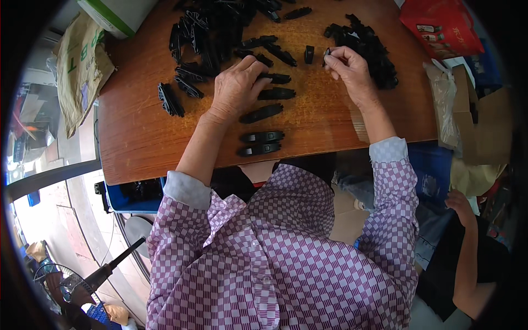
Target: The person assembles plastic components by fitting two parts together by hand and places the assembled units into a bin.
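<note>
My left hand [236,87] is curled over the left end of an elongated black plastic part [276,78], its thumb and fingers on either side. My right hand [350,70] pinches a small black plastic piece [326,55] between thumb and fingertips, just above the table. A similar small black piece [309,54] stands between the two hands. Below my left hand lie more elongated black parts in a column: one [276,93], a tilted one [261,114], and two side by side [262,136] near the front edge.
A large heap of black parts [206,38] covers the wooden table's [324,124] far left. Another pile of small black pieces [379,63] lies right. A red bag [440,27] and cardboard box [489,126] stand beyond the right edge. Another person's arm [467,247] shows lower right.
</note>
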Available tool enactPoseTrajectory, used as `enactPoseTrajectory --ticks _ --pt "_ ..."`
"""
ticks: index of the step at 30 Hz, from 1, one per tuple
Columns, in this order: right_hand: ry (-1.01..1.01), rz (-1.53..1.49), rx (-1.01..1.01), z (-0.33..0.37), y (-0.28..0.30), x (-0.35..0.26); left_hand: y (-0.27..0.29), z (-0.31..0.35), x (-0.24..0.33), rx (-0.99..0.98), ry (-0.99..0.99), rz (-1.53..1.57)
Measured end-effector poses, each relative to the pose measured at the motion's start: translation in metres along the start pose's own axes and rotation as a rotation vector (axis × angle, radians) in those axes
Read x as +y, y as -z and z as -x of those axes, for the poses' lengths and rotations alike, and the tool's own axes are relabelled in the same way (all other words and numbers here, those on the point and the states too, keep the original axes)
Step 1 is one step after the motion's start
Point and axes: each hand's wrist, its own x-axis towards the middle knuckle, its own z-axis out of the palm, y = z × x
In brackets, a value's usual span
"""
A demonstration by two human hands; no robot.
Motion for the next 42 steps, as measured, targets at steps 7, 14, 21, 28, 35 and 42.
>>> enactPoseTrajectory --ticks 7,14,21,28,35,42 --pt "-0.004 -0.105 -0.009 0.019 -0.033 -0.002 0.001 0.003 0.006 -0.024 0.068 0.034" --pt "0.050 0.418 -0.040 0.035 -0.017 -0.007 0.004 0.008 0.002 -0.029 0.067 0.025" --pt "0.375 1.082 -0.098 0.034 -0.006 -0.024 0.001 0.009 -0.003 0.005 0.079 0.069" --pt "0.204 0.809 -0.172 0.026 -0.012 -0.030 0.003 0.006 0.004 -0.055 0.084 0.021" --pt "0.295 0.577 -0.241 0.018 -0.040 -0.023 0.003 0.004 0.007 -0.085 0.107 0.060" --pt "0.391 0.795 -0.373 0.006 -0.040 -0.039 0.004 0.004 0.003 -0.087 0.073 0.097"
